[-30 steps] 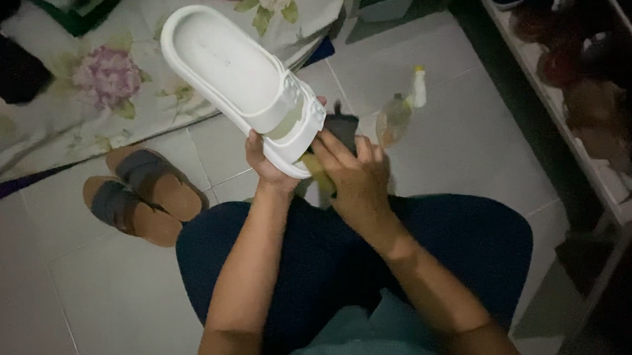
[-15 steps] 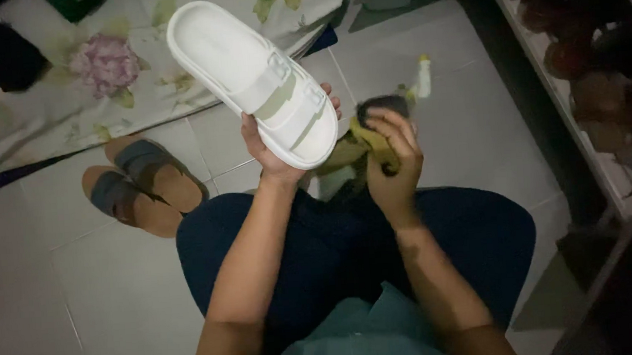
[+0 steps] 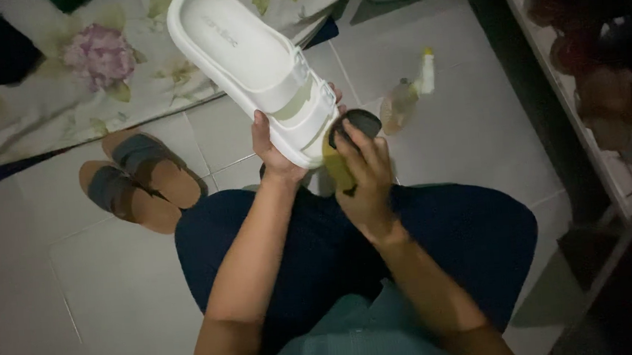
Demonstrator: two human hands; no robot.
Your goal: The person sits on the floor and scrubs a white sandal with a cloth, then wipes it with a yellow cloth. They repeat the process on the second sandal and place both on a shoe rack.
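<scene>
- Floor (image 3: 57, 292): pale square tiles with thin grout lines, dim light. We're seated low, dark trousers filling the middle of the view.
- Floral bedsheet (image 3: 64, 76) hangs down at the top left, pink and cream flowers on it; its edge meets the tiles.
- Shoe rack (image 3: 586, 114) runs down the right side, dark shoes on its shelves, detail too murky to tell.
- White slipper (image 3: 256, 63): two straps with buckles, thick sole, held up over our knees, tilted with heel end towards the sheet. Off the floor.
- Brown sandals (image 3: 138, 182): a pair with grey straps, side by side on the tiles, left of our knee.
- Our left hand (image 3: 277, 154): clamped on the slipper's toe end from below, fingers wrapped over the edge.
- Our right hand (image 3: 364, 174): closed around a yellowish cloth (image 3: 336, 170) with a dark patch, pressed against the slipper's toe end.
- Small bottle (image 3: 407, 97): lying on the tiles just beyond the hands, pale cap.
</scene>
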